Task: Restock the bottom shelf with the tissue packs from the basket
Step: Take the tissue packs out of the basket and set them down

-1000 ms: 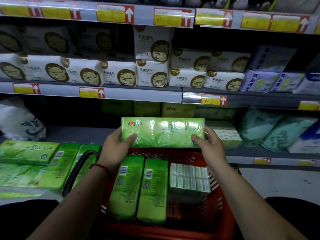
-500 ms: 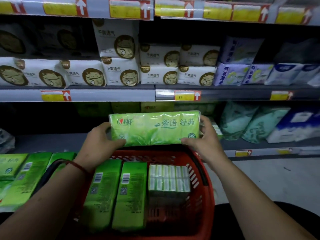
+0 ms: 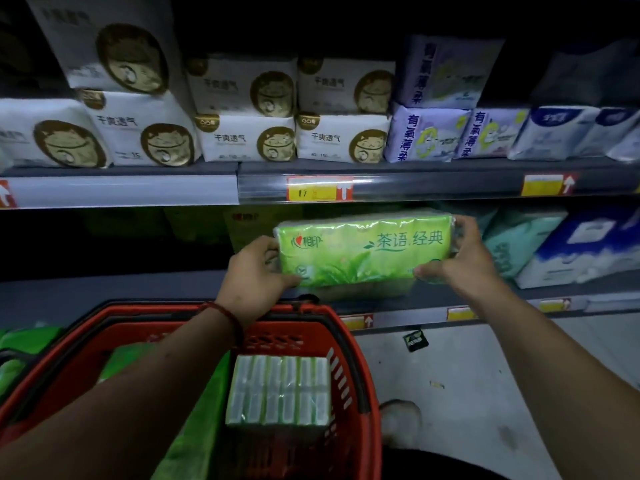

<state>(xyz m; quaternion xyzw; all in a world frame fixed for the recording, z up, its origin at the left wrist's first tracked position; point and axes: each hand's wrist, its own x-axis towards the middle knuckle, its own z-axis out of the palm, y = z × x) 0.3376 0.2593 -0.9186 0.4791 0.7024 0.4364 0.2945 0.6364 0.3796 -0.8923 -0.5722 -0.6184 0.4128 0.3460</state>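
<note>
a: head view, centre right of frame: what's with the green tissue pack (image 3: 367, 249)?
b: left hand (image 3: 254, 271) and right hand (image 3: 457, 259) grip its two ends, over the bottom shelf (image 3: 104, 289).
a: lower centre?
b: the red basket (image 3: 353, 393) holds a striped tissue pack (image 3: 278, 389).
</note>
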